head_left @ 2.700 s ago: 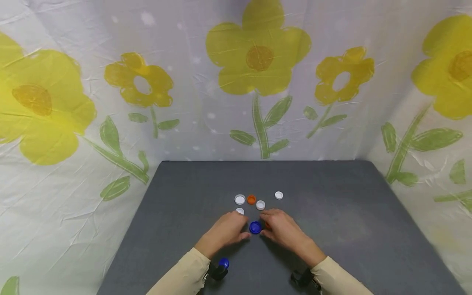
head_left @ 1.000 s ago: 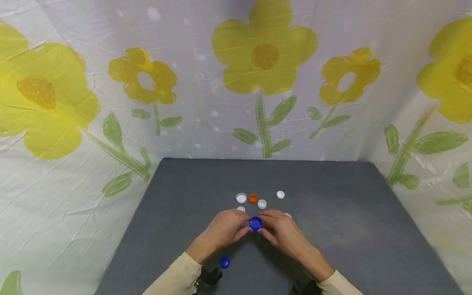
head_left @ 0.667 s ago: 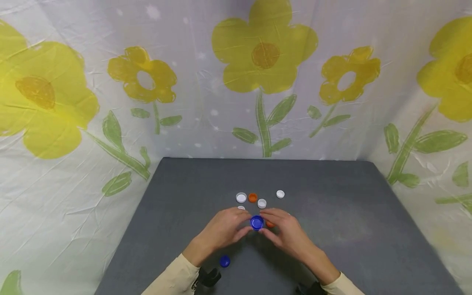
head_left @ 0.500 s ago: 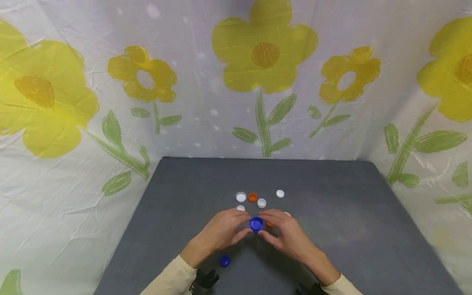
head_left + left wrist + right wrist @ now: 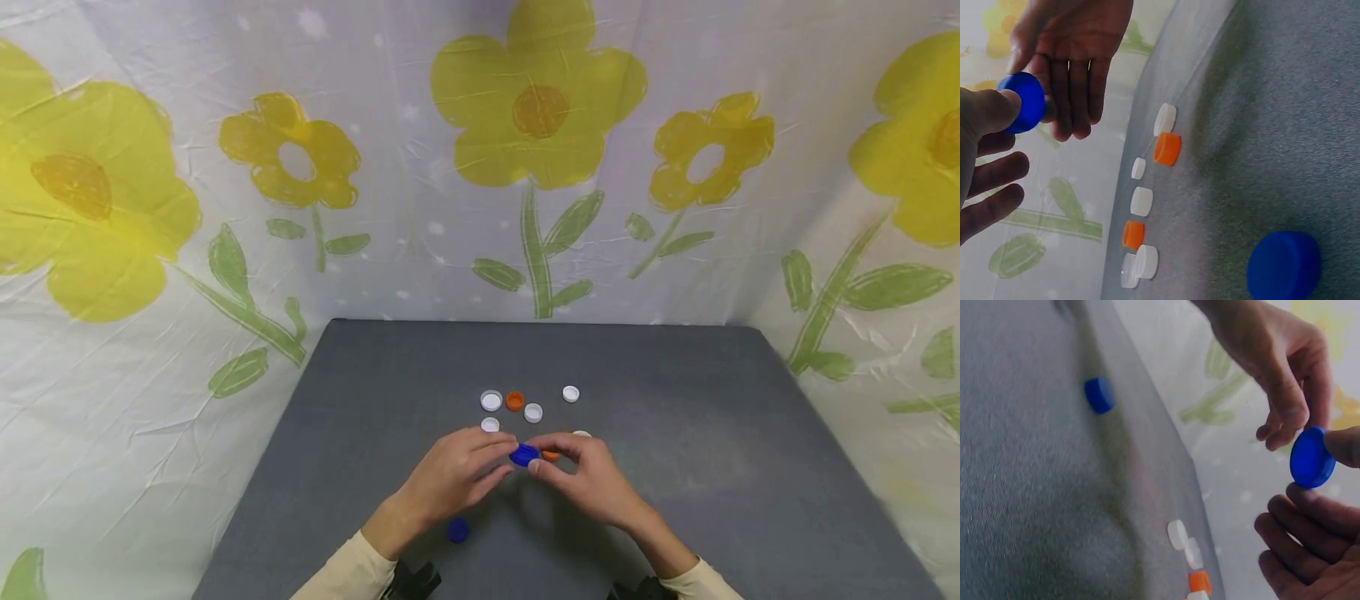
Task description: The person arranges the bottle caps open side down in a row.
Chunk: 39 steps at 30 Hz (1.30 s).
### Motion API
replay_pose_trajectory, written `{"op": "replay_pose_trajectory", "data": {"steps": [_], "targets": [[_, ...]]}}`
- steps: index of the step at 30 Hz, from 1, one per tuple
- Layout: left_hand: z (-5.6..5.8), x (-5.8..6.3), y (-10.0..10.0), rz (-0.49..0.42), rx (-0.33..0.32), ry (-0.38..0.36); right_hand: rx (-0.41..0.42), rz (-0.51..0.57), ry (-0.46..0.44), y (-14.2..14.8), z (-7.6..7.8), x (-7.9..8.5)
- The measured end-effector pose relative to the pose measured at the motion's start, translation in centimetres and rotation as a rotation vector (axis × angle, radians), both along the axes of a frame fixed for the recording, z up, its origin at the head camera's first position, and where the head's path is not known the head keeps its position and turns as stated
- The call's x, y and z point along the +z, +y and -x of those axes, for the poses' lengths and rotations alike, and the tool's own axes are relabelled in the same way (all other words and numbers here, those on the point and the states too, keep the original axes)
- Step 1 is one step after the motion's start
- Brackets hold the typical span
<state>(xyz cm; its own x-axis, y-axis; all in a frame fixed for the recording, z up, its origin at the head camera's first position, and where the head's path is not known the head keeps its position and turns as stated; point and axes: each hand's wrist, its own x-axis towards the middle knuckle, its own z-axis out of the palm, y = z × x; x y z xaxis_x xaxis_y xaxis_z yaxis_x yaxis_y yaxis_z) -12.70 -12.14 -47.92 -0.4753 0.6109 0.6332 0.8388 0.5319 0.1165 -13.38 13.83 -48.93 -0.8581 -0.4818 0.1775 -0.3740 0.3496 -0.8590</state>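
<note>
A blue bottle cap (image 5: 524,455) is held tilted above the table between both hands. My right hand (image 5: 592,477) pinches its rim between thumb and index finger, the other fingers extended in the right wrist view. My left hand (image 5: 452,472) is at the cap's left side, its index fingertip at the rim and its thumb slightly apart in the head view. In the left wrist view the left thumb overlaps the face of the blue cap (image 5: 1030,103). The right wrist view shows the hollow inside of this cap (image 5: 1311,459).
Another blue cap (image 5: 457,530) lies on the grey table (image 5: 675,400) near the left forearm. Beyond the hands lie several white caps, one white cap (image 5: 571,393) farther right, and an orange cap (image 5: 514,402). A second orange cap (image 5: 551,456) shows beside the right fingers.
The blue cap has been lifted from the table and tipped from face-up to edge-on. The left thumb has moved off its rim, while the right fingers keep their pinch.
</note>
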Motion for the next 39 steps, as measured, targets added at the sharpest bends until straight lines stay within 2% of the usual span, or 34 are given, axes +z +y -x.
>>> {"op": "replay_pose_trajectory", "data": {"steps": [2,4,6,8,12,14,16,19,21,23,26,29,32,34,39], "targets": [[0.0,-0.2,0.0,-0.014,-0.013,0.005,0.034,0.018,-0.050,-0.1,0.1,0.1],[0.1,-0.5,0.0,-0.049,-0.024,-0.019,0.050,0.021,-0.065,-0.2,0.0,0.0],[0.1,-0.7,0.0,-0.101,-0.027,-0.075,0.031,0.010,-0.014,-0.4,0.0,-0.1],[0.1,-0.8,0.0,-0.169,-0.024,-0.154,-0.019,-0.007,0.108,-0.6,-0.2,-0.3],[-0.2,-0.8,0.0,-0.296,0.007,-0.342,-0.087,0.009,0.490,-0.9,-0.1,-0.5],[-0.4,-0.7,-0.1,-0.353,0.020,-0.447,-0.069,0.029,0.674,-1.0,0.1,-0.5],[-0.5,-0.5,-0.1,-0.411,0.030,-0.564,-0.029,0.037,0.807,-1.1,0.3,-0.5],[-0.6,-0.4,-0.1,-0.481,0.046,-0.720,0.009,-0.003,0.918,-1.2,0.5,-0.7],[-0.7,-0.3,-0.1,-0.506,0.052,-0.812,0.020,-0.029,0.949,-1.2,0.5,-0.8],[-0.7,-0.2,-0.1,-0.513,0.051,-0.884,0.025,-0.044,0.966,-1.2,0.4,-0.9],[-0.8,-0.2,0.0,-0.513,0.040,-0.952,0.030,-0.045,0.996,-1.1,0.4,-0.9],[-0.8,-0.2,0.2,-0.516,0.042,-0.964,0.032,-0.046,1.006,-1.0,0.4,-0.9],[-0.9,-0.4,0.5,-0.504,0.053,-0.899,0.027,-0.032,0.995,-0.9,0.3,-0.9],[-1.0,-0.7,0.6,-0.481,0.043,-0.799,0.016,-0.017,0.956,-0.9,0.2,-1.0],[-1.1,-1.3,0.6,-0.359,-0.015,-0.456,-0.033,0.024,0.808,-0.7,-0.5,-1.6]]}}
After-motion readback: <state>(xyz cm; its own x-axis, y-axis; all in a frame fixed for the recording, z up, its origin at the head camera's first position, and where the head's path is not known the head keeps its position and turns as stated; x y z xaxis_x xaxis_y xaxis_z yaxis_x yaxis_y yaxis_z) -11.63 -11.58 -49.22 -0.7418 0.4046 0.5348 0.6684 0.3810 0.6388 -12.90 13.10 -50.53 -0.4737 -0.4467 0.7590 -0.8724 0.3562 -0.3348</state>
